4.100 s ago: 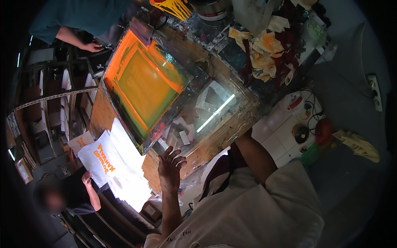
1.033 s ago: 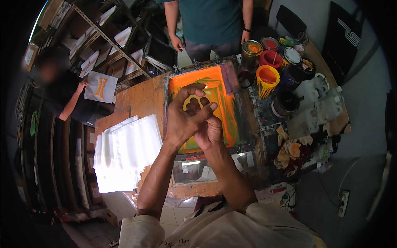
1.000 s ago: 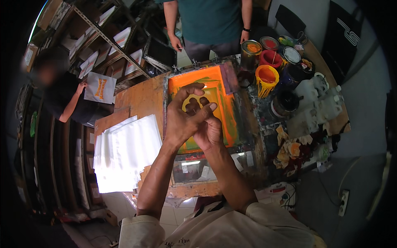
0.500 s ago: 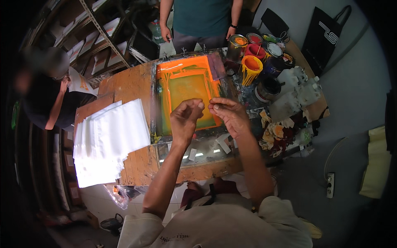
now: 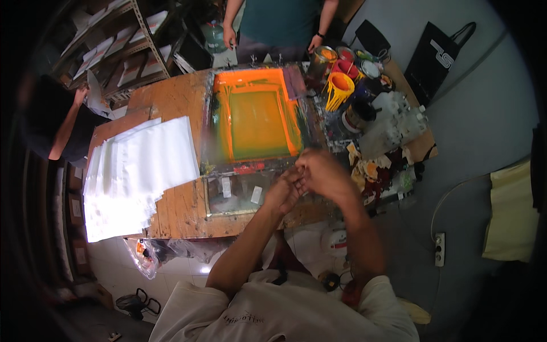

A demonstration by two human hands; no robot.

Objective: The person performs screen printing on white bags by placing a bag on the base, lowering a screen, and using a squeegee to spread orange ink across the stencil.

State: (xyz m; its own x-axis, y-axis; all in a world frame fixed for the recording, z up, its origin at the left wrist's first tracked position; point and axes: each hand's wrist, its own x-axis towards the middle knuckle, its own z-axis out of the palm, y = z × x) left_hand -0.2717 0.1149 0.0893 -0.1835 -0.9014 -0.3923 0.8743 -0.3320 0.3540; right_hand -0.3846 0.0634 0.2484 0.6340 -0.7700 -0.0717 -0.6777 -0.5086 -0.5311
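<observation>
Screen-printing frame and hands at the worktop. The screen-printing frame lies flat toward the worktop's far edge, orange ink spread over its mesh. It is probably rigid and only moderately heavy; the mesh would be taut and easily damaged, and the ink, if wet, slippery. The outer rails, away from the coated area, offer the safest hold. The left hand and right hand meet with bent fingers by the frame's near right corner, toward the worktop's near edge; motion blur prevents telling whether they grasp anything.

Counts: one frame; one glass plate along the near edge, with two pale slips plainly visible on it; one fanned stack of white sheets at the left edge, its leaves too overlapped to count; toward the far right corner, one yellow pot and one red pot.
</observation>
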